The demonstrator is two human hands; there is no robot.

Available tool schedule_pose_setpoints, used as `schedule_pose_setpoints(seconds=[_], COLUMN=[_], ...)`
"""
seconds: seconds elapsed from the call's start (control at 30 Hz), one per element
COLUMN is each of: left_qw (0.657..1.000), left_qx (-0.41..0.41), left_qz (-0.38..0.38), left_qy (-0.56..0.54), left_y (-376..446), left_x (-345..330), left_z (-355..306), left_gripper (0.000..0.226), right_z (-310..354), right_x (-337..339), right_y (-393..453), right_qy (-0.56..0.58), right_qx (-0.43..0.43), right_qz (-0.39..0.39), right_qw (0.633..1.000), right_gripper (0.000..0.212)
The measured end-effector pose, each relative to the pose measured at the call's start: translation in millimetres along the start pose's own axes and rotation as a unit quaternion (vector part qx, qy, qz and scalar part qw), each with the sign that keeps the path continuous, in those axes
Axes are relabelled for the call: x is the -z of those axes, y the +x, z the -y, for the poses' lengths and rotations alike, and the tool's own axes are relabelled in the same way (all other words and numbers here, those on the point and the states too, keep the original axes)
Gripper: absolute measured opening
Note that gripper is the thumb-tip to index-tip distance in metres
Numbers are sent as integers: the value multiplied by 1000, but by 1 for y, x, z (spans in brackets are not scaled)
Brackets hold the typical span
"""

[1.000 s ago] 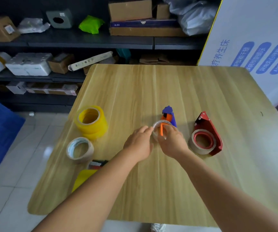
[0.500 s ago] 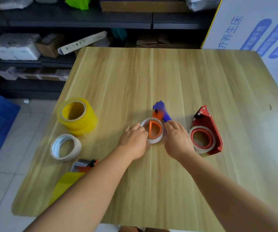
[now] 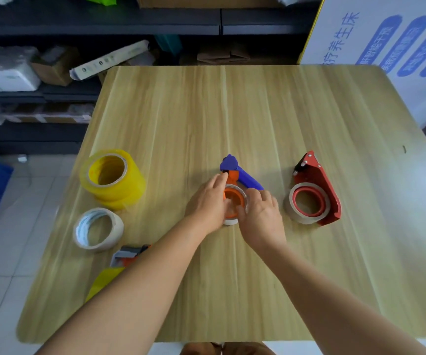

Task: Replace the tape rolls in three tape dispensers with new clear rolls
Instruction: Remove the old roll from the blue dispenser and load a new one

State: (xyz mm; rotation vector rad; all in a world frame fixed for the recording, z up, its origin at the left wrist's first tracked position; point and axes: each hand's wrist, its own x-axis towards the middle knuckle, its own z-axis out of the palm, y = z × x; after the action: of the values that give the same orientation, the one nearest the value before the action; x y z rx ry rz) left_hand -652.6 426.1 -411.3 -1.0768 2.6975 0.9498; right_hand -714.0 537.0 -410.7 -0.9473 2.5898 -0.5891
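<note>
A blue tape dispenser with an orange hub lies at the table's middle, with a clear tape roll around the hub. My left hand holds the roll from the left, its fingertips reaching the orange part. My right hand grips the roll from the right. A red dispenser holding a clear roll lies to the right. A third dispenser, grey, orange and yellow, shows partly under my left forearm.
A stack of yellow tape rolls and a loose white-cored clear roll sit at the table's left. The wooden table ends near dark shelves with boxes behind. A printed board stands at the right.
The camera has tilted down and moved closer. Both hands have closed in on the roll, which now sits lower around the orange hub; my left fingers reach further up to the dispenser.
</note>
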Motion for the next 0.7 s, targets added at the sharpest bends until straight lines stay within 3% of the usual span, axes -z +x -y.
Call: schedule_pose_setpoints(seconds=[0.07, 0.23, 0.57, 0.7], left_qw=[999, 999, 992, 989], left_qx=[21, 42, 110, 121], left_qz=[31, 19, -54, -63], left_qy=[-10, -5, -30, -49], left_y=[6, -1, -7, -7], left_x=[-1, -6, -15, -15], left_z=[-3, 0, 5, 4], left_gripper=[59, 34, 17, 12], right_z=[4, 6, 10, 10], right_x=[-6, -19, -27, -23], right_y=[-6, -12, -18, -16], right_qy=[14, 97, 214, 275], right_qx=[-65, -197, -232, -249], right_qz=[35, 59, 15, -15], right_qw=[997, 974, 949, 928], right_gripper=[33, 9, 33, 31])
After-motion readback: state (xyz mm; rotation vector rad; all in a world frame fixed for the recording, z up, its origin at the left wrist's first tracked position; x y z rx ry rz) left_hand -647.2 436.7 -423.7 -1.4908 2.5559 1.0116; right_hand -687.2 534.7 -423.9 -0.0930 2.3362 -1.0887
